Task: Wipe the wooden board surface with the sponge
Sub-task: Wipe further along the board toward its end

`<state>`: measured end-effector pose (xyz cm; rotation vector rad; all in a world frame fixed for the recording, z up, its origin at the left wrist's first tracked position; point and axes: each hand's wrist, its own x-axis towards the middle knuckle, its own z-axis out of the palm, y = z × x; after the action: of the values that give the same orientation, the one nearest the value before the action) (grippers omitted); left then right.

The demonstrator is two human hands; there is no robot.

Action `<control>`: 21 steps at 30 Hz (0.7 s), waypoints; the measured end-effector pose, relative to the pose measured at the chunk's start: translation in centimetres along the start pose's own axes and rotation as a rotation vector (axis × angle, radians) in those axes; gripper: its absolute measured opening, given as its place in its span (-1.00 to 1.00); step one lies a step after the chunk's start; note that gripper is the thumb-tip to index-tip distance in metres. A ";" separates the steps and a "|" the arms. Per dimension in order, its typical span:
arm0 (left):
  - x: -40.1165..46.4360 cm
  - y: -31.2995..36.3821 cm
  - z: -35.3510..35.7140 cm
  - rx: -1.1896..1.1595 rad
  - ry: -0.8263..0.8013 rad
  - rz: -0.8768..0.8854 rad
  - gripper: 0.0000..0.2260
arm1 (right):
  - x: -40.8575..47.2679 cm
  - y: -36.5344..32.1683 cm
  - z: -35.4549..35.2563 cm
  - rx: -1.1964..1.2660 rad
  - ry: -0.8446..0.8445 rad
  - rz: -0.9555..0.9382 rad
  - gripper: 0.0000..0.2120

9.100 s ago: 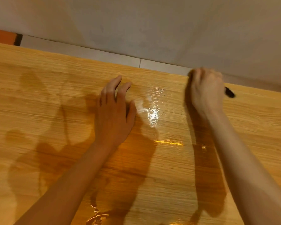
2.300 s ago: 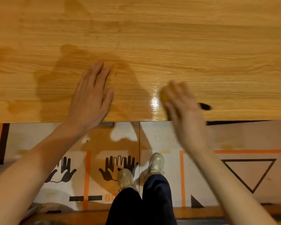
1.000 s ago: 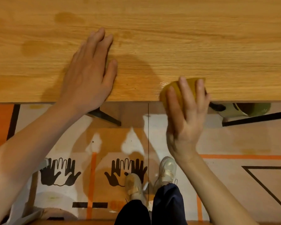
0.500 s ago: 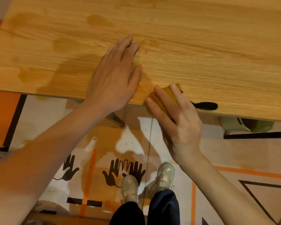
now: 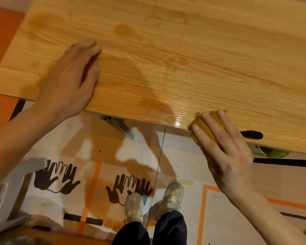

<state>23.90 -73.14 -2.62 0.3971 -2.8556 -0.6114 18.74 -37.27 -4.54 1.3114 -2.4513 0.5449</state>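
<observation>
The wooden board (image 5: 193,55) fills the upper part of the head view, with damp patches and a wet shine near its near edge. My right hand (image 5: 224,149) presses a yellow sponge (image 5: 204,123) onto that near edge, fingers laid over it; part of the sponge hangs past the edge. A black handle tip (image 5: 252,134) pokes out to the right of the hand. My left hand (image 5: 69,85) lies flat, fingers together, on the board's near left part, holding nothing.
Below the board lie floor sheets printed with black hand symbols (image 5: 129,188) and orange lines. My shoes (image 5: 154,200) stand beneath. A metal table leg (image 5: 120,124) shows under the edge, a green object (image 5: 276,153) at right, a white chair (image 5: 12,188) at left.
My right hand has slid the sponge to the right along the near edge, leaving a wet shine behind it. The view has shifted, so the board's left corner shows.
</observation>
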 end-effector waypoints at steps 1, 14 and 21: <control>0.0 -0.2 0.2 -0.010 0.007 -0.008 -0.61 | 0.9 -0.9 0.6 0.018 -0.001 -0.016 -0.65; -0.1 0.3 0.0 -0.065 0.007 -0.016 -0.61 | 3.2 -2.9 0.5 0.002 -0.211 -0.077 -0.48; -0.1 0.8 -0.2 -0.067 -0.020 -0.040 -0.60 | 6.5 -7.0 1.1 0.133 -0.292 0.079 -0.60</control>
<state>23.82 -72.49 -2.15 0.4403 -2.8429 -0.7206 21.02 -46.10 -1.38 1.4393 -2.7551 0.5806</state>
